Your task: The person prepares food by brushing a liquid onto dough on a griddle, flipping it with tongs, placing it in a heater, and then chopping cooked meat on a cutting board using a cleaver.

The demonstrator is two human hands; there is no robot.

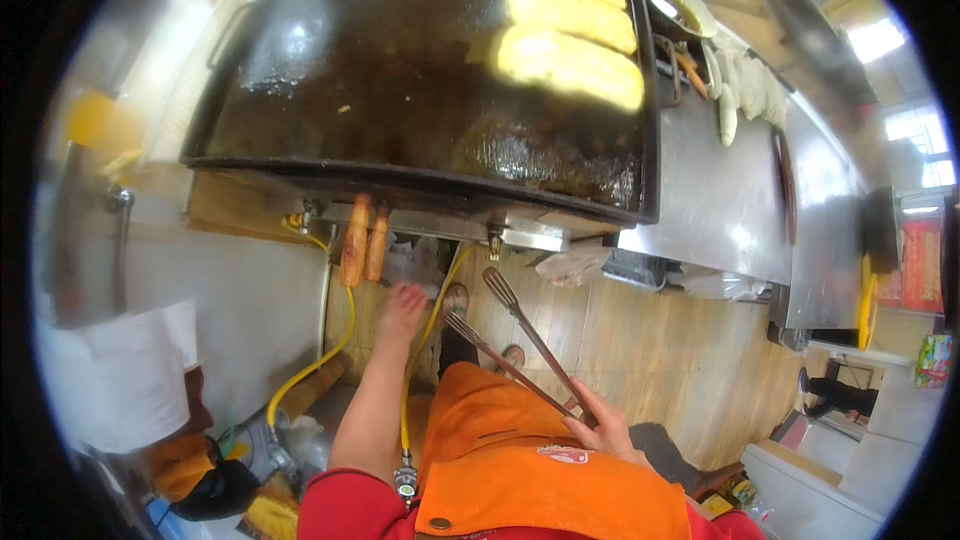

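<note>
My right hand (602,424) grips a pair of metal tongs (534,326) in front of my orange apron. The two slotted tips of the tongs stand apart with nothing between them. My left hand (405,307) is empty and a little blurred, its fingers reaching towards two wooden handles (356,240) under the griddle's front edge. A small gap shows between fingers and handles. Above lies a large dark flat griddle (375,105), its surface glossy with oil. Three long yellow flatbreads (570,64) rest side by side at its right.
Right of the griddle, a steel counter (720,187) bears pale dough strips (750,82) and a bowl of dark liquid (679,7). Yellow gas hoses (352,330) run down near my left arm. Paper sheets (112,375) hang at the left. Another person's dark-clothed legs (844,394) appear far right.
</note>
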